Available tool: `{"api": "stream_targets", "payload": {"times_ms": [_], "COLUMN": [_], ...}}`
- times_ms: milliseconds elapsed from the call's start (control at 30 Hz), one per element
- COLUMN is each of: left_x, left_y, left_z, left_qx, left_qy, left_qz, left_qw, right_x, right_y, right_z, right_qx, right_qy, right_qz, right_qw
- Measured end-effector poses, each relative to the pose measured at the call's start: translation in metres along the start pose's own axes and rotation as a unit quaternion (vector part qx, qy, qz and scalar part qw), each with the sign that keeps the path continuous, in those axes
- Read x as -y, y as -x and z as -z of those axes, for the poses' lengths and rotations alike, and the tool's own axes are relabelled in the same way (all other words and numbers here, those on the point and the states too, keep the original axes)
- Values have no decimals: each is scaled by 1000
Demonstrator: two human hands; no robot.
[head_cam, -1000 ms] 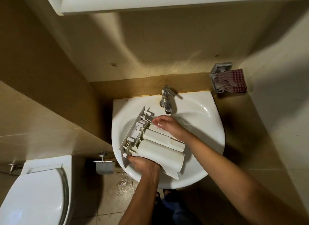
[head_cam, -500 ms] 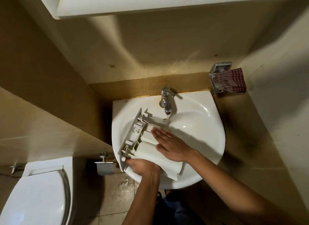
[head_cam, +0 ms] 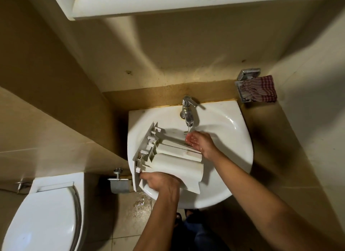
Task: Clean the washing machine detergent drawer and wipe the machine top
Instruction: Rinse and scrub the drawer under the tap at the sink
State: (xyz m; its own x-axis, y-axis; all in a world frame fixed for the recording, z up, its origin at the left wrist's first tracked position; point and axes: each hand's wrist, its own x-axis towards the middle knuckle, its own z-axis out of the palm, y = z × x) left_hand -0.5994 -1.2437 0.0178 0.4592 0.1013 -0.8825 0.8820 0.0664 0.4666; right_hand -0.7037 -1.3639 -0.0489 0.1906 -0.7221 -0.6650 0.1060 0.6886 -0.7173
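Head view, looking down into a bathroom corner.

1. Detergent drawer (head_cam: 173, 161): white plastic, lying across the left half of the sink (head_cam: 233, 131) basin. Its long flat panel runs along the left rim, and the rounded compartment shells face up. The near end overhangs the near rim of the sink.

2. Left hand (head_cam: 162, 181): positioned at the near end of the drawer. The grip is closed on the drawer's near edge, with the fingers curled round the plastic and the back of the hand facing up.

3. Right hand (head_cam: 201, 142): positioned at the far right side of the drawer, directly below the tap (head_cam: 188, 112). The grip is wide and holds nothing; the fingers are relaxed and lightly cupped. A thin stream of water (head_cam: 189, 128) runs from the spout onto the fingertips. The heel of the hand lies just beside the drawer's far compartment; contact cannot be confirmed.

4. Surroundings: a red checked cloth (head_cam: 261, 90) hangs from a metal holder (head_cam: 248, 75) on the wall, far right of the sink. A toilet (head_cam: 43, 213) with the lid down stands near left. A metal paper holder (head_cam: 119, 183) is mounted between the toilet and the sink. A wet patch (head_cam: 140, 204) shows on the floor tiles below the sink's near left edge.
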Motion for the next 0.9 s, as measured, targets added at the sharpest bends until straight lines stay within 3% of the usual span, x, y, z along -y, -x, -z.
{"api": "stream_targets", "payload": {"times_ms": [133,267,500,567,633,667,733,833,867,900], "left_x": [-2,-3,-3,-5,-8,-10,-11,-13,-13,-12], "left_y": [-2,-6,-5,-3,0,2,2,0,-1,-1], "left_z": [-3,-5,1,3,4,4,5,7,7,9], "left_qx": [-4,19,34,27,24,22,22,35,41,48], "left_qy": [0,-4,-32,-31,-36,-41,-41,-33,-31,-31], "left_qz": [-37,-36,-40,-31,-22,-19,-13,-15,-14,-12], "left_qw": [999,999,998,999,999,999,999,999,999,998], "right_x": [17,28,25,24,22,20,12,-6,-10,-12], "right_y": [-20,-26,-17,-7,8,19,43,68,75,78], "right_z": [-8,-13,-15,-17,-21,-23,-23,-12,-7,-2], "right_qx": [-6,-1,50,109,170,200,248,245,244,251], "right_qy": [-148,-265,-257,-148,39,146,350,596,624,627], "right_qz": [-134,-171,-187,-163,-64,2,108,225,235,224], "right_qw": [980,949,947,969,983,969,897,731,704,703]}}
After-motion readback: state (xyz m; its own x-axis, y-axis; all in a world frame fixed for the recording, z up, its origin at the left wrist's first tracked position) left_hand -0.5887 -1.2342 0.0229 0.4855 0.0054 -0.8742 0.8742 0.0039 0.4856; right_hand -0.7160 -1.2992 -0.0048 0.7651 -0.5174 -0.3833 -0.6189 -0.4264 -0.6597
